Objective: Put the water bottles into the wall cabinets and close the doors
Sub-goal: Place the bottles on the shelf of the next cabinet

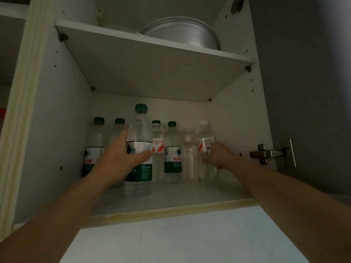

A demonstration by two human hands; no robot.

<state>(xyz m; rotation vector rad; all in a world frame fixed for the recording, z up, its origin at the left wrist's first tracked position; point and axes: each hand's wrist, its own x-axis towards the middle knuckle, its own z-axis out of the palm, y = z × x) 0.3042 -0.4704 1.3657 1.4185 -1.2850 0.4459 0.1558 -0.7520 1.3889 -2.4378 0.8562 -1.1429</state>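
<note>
Gripping green-capped bottle (139, 149) in left hand (121, 158), right hand (218, 156) clasping white-capped bottle (206, 147)

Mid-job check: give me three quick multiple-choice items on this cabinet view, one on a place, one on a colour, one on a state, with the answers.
1. Where does the round metal pan sit?
A. On the upper shelf
B. On the lower shelf among the bottles
C. On the counter

2. What colour is the cap of the large clear plastic bottle with the green and white label?
A. White
B. Red
C. Green

3. What is the left hand doing?
A. Hanging idle
B. Gripping the large bottle
C. Pulling the door

Answers: 1 A, it rests above the white shelf board. 2 C, the cap on top is dark green. 3 B, thumb and fingers wrap round its label.
</note>
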